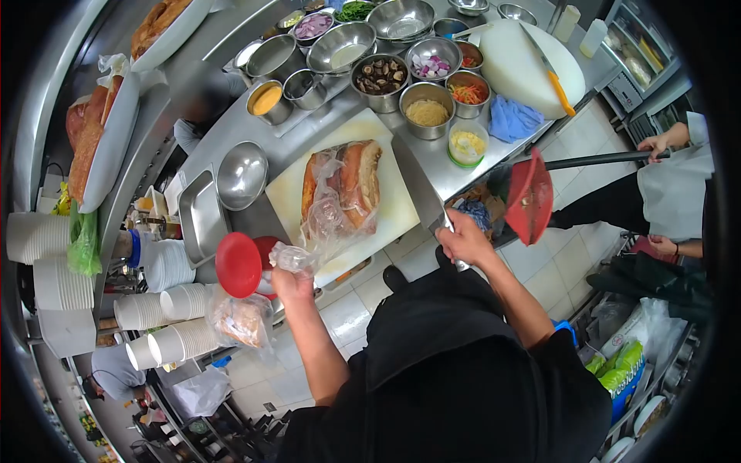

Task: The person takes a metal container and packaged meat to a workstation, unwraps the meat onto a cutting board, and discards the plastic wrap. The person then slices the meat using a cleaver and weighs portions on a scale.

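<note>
A roasted slab of pork (356,184) lies on a white cutting board (369,130), partly covered by crumpled clear plastic (328,208). Below its near left corner, my left hand (292,287) is closed with a bunch of clear plastic (299,258) about its fingers. Beside that hand is a red bowl (238,265). My right hand (466,238) grips the metal handle of a large knife (417,179), whose broad blade points away along the board's right side.
Behind the board stand metal bowls of mushrooms (381,75), chopped onion (430,63) and shredded carrot (468,92). A yellow-handled knife (554,73) rests on a round white block (509,65). At right, another person (671,193) holds a long-handled red dustpan (529,199). Stacked white containers (184,339) stand left.
</note>
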Available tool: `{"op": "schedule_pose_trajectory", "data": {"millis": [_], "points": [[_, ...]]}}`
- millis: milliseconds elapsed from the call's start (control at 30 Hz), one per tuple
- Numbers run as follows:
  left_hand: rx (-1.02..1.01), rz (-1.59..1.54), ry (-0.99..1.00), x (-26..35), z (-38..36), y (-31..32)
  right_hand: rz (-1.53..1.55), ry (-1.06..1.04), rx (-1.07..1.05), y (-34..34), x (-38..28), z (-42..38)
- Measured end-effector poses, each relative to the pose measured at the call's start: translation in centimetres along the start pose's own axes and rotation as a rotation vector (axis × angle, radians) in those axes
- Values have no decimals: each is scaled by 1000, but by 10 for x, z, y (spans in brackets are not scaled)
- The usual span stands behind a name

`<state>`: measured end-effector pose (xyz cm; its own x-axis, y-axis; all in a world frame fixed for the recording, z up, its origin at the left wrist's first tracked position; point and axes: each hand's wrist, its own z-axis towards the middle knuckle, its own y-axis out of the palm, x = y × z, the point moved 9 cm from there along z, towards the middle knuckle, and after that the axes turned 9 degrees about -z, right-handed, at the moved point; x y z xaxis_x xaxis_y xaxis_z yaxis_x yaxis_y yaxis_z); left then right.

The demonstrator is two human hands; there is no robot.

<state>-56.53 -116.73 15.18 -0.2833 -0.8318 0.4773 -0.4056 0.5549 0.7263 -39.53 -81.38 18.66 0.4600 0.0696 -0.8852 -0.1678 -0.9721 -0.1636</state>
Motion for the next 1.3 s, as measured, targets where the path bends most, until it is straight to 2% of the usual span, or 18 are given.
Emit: {"op": "schedule_pose_trajectory", "data": {"millis": [33,100,167,267,367,400,433,500,567,633,800,867,1033,1100,1133,1167,1233,1300], "points": [[4,-1,0,-10,-6,2,-2,3,-2,1,1,5],[133,256,116,-20,-13,6,-336,-332,135,-4,-28,15],[185,776,118,-37,-8,17,-403,-426,168,0,-47,23],[-305,1534,990,-66,-30,107,-433,-461,155,12,-66,32],[-165,1896,987,-91,-22,112,-438,-427,111,23,-72,36],[-116,1944,1168,-89,-34,119,-438,-433,105,25,-70,37],[-111,1941,1177,-82,-30,118,-442,-485,99,27,-68,38],[-47,1173,378,-70,14,54,-439,-533,91,29,-72,36],[-24,936,345,-62,15,22,-150,-306,-129,39,-62,35],[4,372,195,-66,15,-12,-119,-285,-185,45,-66,34],[118,42,67,-77,-13,-69,-233,-283,-261,57,-80,29],[131,142,37,-80,10,-124,-351,-359,-197,54,-84,32],[11,661,85,-76,10,-69,-889,-730,201,43,-116,34],[-179,1314,117,-86,8,-32,-1001,-734,229,39,-128,47],[-166,1539,-75,-87,-8,-10,-1105,-738,247,40,-135,54],[-171,1547,-74,-91,-2,-15,-1100,-735,254,38,-141,61],[-65,1084,-130,-96,5,-19,-1239,-719,153,44,-143,74],[-49,965,-9,-99,8,-18,-1313,-710,158,53,-127,89]]}}
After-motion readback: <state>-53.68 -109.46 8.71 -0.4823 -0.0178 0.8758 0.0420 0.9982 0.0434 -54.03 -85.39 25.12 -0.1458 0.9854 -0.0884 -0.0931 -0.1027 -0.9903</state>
